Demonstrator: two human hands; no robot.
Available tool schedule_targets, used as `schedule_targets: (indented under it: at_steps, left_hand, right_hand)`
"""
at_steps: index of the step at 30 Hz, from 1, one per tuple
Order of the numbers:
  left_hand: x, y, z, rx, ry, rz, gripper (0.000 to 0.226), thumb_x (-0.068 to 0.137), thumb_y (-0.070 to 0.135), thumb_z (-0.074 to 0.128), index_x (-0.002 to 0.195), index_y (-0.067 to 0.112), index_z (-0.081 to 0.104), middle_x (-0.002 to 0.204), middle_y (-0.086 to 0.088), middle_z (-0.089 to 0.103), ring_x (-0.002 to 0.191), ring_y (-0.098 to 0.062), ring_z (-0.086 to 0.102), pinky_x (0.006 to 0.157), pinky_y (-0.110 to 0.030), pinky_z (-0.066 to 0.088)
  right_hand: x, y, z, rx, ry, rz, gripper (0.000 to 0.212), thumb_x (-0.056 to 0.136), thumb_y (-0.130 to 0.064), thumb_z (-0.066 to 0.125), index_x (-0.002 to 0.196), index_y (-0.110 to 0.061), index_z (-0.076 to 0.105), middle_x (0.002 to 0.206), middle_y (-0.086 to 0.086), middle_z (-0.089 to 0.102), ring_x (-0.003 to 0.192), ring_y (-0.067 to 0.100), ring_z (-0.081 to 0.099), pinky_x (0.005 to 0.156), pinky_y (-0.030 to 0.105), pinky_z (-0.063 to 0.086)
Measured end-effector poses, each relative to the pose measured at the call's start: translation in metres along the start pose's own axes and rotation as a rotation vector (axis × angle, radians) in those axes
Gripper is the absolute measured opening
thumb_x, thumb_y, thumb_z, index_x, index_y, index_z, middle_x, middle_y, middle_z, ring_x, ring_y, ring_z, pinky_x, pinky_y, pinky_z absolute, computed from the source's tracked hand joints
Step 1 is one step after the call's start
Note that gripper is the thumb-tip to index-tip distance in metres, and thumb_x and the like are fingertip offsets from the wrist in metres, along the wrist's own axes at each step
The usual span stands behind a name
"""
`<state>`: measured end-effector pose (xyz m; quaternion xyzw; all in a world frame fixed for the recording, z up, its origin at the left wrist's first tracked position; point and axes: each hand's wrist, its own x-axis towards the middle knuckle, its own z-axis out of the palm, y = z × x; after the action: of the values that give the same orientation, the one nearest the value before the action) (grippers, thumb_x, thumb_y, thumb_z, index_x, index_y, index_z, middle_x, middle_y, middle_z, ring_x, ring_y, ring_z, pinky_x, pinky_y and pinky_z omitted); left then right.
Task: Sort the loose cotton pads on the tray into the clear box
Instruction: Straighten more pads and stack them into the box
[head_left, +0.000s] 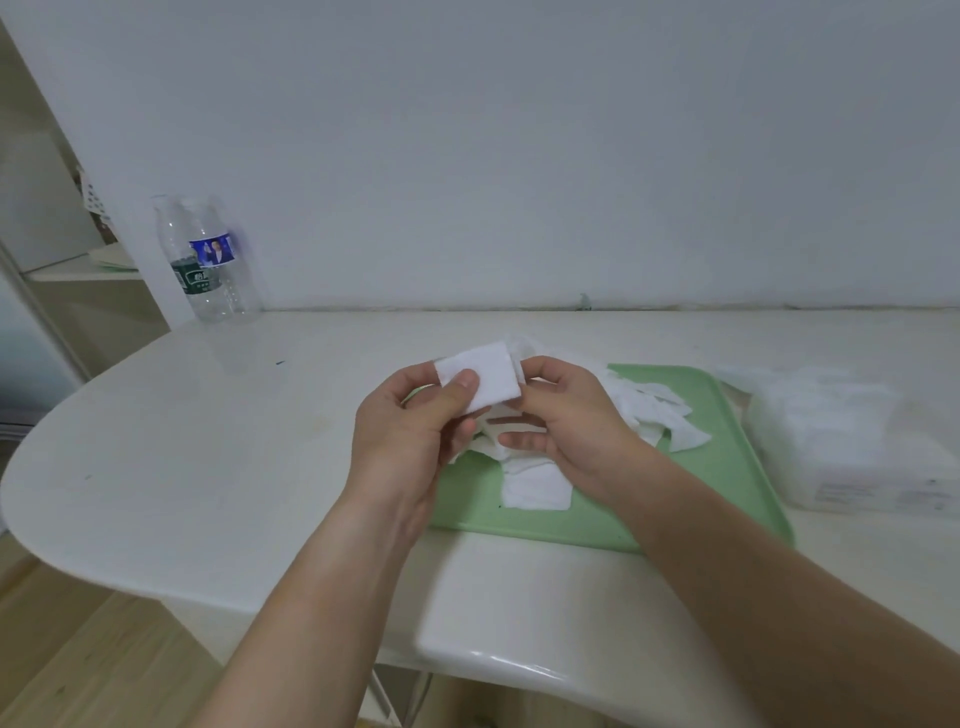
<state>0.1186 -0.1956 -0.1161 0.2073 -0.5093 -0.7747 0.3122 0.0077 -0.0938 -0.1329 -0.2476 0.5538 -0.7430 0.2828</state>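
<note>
The stack of cotton pads (480, 382) is held just above the green tray (727, 467). The left hand (410, 421) pinches it with the thumb on its face, and the right hand (566, 415) pinches its right edge. The pads look feather-light, soft and apt to slide apart, so a gentle pinch across both faces should hold them best. They are white, square and faintly textured, like the loose cotton pads (535, 486) heaped on the tray, with the clear box (841, 441) beside it on the worktop (208, 441).
</note>
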Motion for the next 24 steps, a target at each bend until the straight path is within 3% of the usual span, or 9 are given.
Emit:
schedule_targets:
  at_steps: [6, 11, 14, 16, 18, 20, 24]
  left_hand:
    - [0.004, -0.004, 0.002, 0.206, 0.051, 0.156, 0.017, 0.084, 0.003, 0.079, 0.087, 0.010, 0.065, 0.063, 0.005, 0.066, 0.059, -0.013, 0.068, 0.055, -0.020, 0.054]
    - [0.009, -0.006, 0.000, 0.348, 0.141, 0.252, 0.019, 0.083, 0.007, 0.081, 0.084, 0.015, 0.064, 0.074, 0.003, 0.061, 0.063, -0.014, 0.066, 0.054, -0.022, 0.054]
    - [0.013, -0.010, -0.003, 0.462, 0.176, 0.314, 0.020, 0.081, 0.015, 0.083, 0.085, 0.019, 0.064, 0.081, 0.004, 0.064, 0.075, -0.024, 0.070, 0.059, -0.035, 0.056]
    - [0.016, -0.011, -0.004, 0.533, 0.181, 0.349, 0.021, 0.079, 0.020, 0.084, 0.086, 0.022, 0.065, 0.081, 0.006, 0.065, 0.077, -0.022, 0.068, 0.067, -0.039, 0.056]
    - [0.016, -0.011, -0.007, 0.613, 0.165, 0.368, 0.024, 0.079, 0.024, 0.085, 0.089, 0.023, 0.063, 0.078, 0.009, 0.063, 0.070, -0.010, 0.061, 0.066, -0.031, 0.052]
    - [0.018, -0.008, -0.015, 0.667, 0.115, 0.325, 0.026, 0.080, 0.027, 0.084, 0.092, 0.023, 0.062, 0.077, 0.009, 0.061, 0.065, -0.004, 0.057, 0.063, -0.022, 0.046]
    - [0.027, 0.002, -0.048, 0.822, 0.120, 0.297, 0.015, 0.087, 0.026, 0.078, 0.089, 0.022, 0.064, 0.076, 0.006, 0.066, 0.065, -0.012, 0.061, 0.063, -0.029, 0.045]
  right_hand:
    - [0.001, 0.002, -0.001, 0.012, -0.049, -0.002, 0.007, 0.092, -0.007, 0.068, 0.091, -0.014, 0.069, 0.083, 0.009, 0.074, 0.076, 0.022, 0.071, 0.063, 0.031, 0.056]
    - [0.001, 0.002, -0.001, 0.087, -0.102, 0.027, 0.013, 0.097, -0.003, 0.057, 0.093, -0.009, 0.068, 0.088, 0.012, 0.072, 0.077, 0.026, 0.071, 0.066, 0.034, 0.058]
    - [0.000, -0.001, 0.001, 0.204, -0.093, 0.080, 0.017, 0.097, -0.006, 0.052, 0.092, -0.007, 0.068, 0.091, 0.012, 0.071, 0.077, 0.027, 0.071, 0.067, 0.038, 0.058]
    - [0.000, -0.003, 0.001, 0.246, -0.102, 0.094, 0.014, 0.097, -0.017, 0.057, 0.094, -0.007, 0.066, 0.093, 0.012, 0.071, 0.081, 0.028, 0.070, 0.066, 0.038, 0.058]
    - [0.000, -0.001, 0.000, 0.164, -0.110, 0.057, 0.011, 0.091, -0.018, 0.069, 0.093, -0.008, 0.063, 0.092, 0.011, 0.069, 0.083, 0.027, 0.070, 0.067, 0.036, 0.058]
    - [0.001, 0.003, -0.001, 0.070, -0.103, 0.029, 0.010, 0.089, -0.006, 0.071, 0.093, -0.006, 0.062, 0.092, 0.011, 0.071, 0.086, 0.026, 0.072, 0.070, 0.034, 0.059]
    - [0.006, 0.006, -0.001, 0.022, -0.006, 0.003, 0.013, 0.091, 0.004, 0.064, 0.087, -0.008, 0.062, 0.085, 0.004, 0.073, 0.082, 0.020, 0.073, 0.068, 0.031, 0.059]
